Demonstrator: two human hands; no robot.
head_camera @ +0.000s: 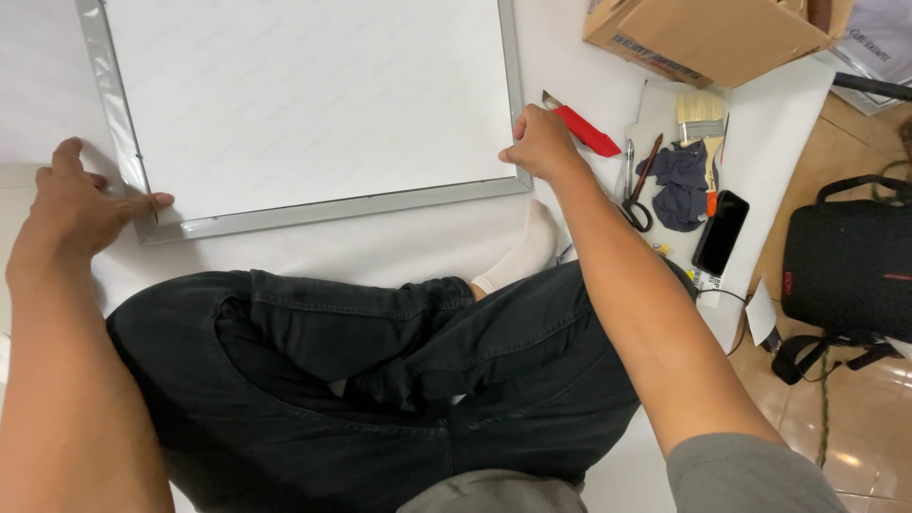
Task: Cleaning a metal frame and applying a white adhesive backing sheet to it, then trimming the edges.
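Fingers [142,202] on silver-framed white panel [313,104]

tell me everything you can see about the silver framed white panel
The large rectangular white panel with a thin silver metal-looking frame lies flat on a white sheet, its top cut off by the picture edge. The white face looks plain and smooth. The left hand touches its near left corner with thumb and fingers; the right hand, closed around a red-handled utility knife, rests at the near right corner.
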